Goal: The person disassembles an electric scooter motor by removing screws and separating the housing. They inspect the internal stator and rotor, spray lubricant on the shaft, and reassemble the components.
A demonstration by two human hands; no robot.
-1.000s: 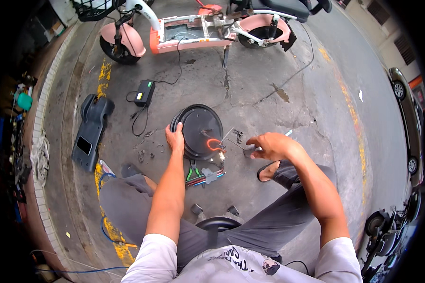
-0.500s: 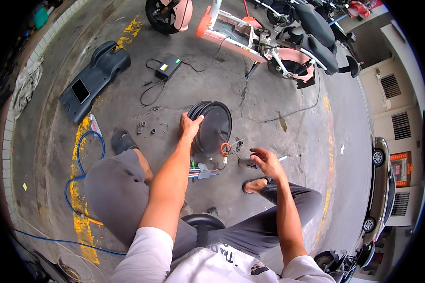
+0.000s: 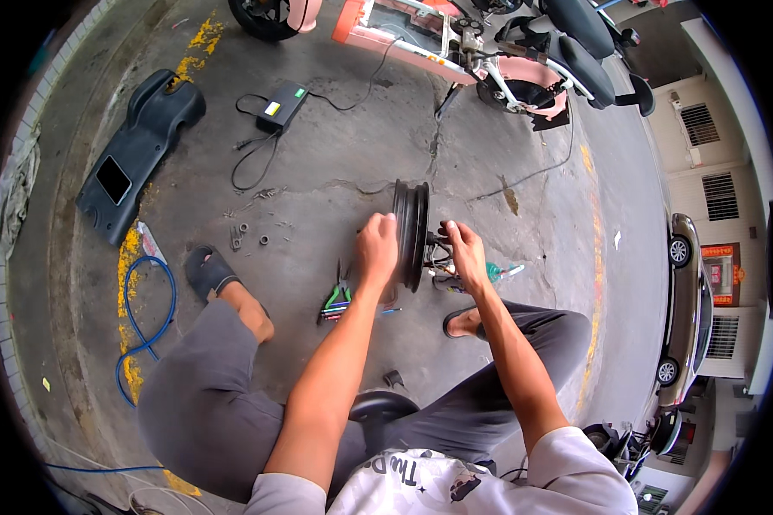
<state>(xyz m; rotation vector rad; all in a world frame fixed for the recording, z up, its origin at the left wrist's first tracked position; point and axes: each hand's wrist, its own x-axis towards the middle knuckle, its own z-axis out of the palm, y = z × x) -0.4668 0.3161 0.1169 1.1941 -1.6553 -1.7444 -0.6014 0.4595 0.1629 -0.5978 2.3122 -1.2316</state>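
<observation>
A black wheel hub stands on edge in front of me, its grooved rim seen nearly side-on. My left hand is closed against its left side, fingertips partly hidden. On the other side, my right hand pinches the end of the axle, beside a bundle of wires. Below my left hand, green-handled pliers lie on the ground near several thin coloured rods. Past my right hand lies a teal-and-clear tool or bottle, partly covered.
A pink electric bike stands ahead with a charger cabled to it. Left of that is a dark plastic cover with a phone on it. Small nuts and bolts are scattered, and a blue hose curls by my left foot.
The wheel hub has turned from showing its flat face to edge-on and moved slightly right. My right hand has come in from the right to its axle, uncovering the green pliers.
</observation>
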